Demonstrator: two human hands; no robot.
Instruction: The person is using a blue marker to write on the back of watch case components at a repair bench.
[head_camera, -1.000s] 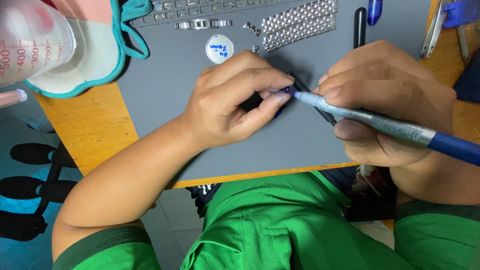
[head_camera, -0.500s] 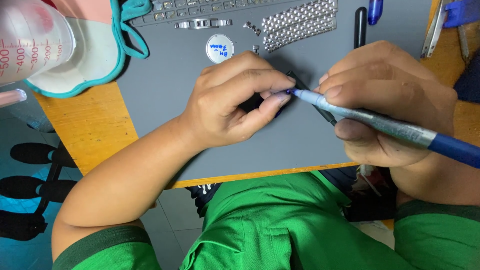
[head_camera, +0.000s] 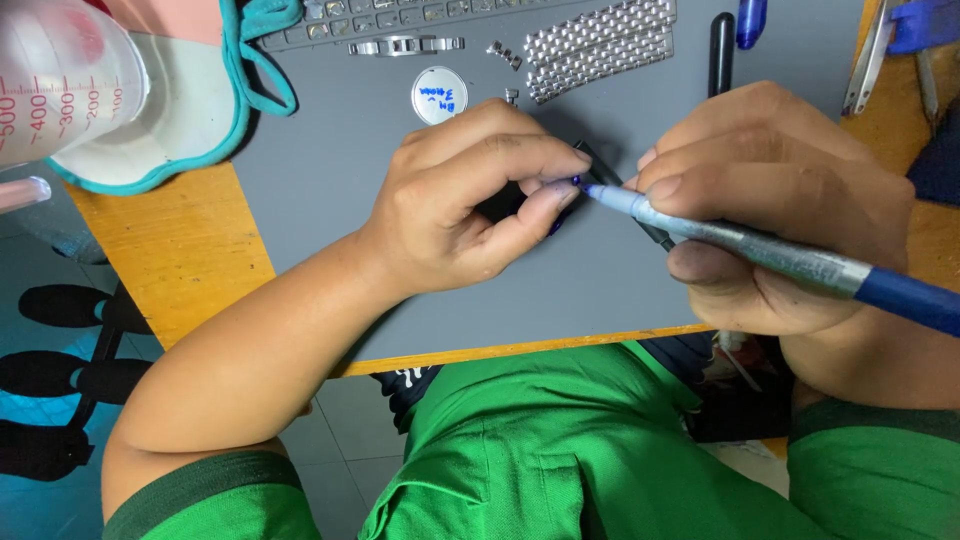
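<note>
My left hand (head_camera: 468, 205) is curled over a small dark part with a blue tip (head_camera: 562, 205), pinching it between thumb and fingers on the grey mat (head_camera: 350, 190). My right hand (head_camera: 790, 200) grips a long blue and silver pin-pusher tool (head_camera: 770, 255). Its pale tip meets the small part right at my left fingertips. Most of the small part is hidden under my left fingers.
At the mat's far edge lie metal watch-band segments (head_camera: 600, 40), loose links (head_camera: 505, 52), a clasp piece (head_camera: 405, 45) and a round white labelled disc (head_camera: 440, 95). A black tool (head_camera: 721, 50) and tweezers (head_camera: 868, 55) lie at right. A measuring cup (head_camera: 60, 75) and white bowl stand at left.
</note>
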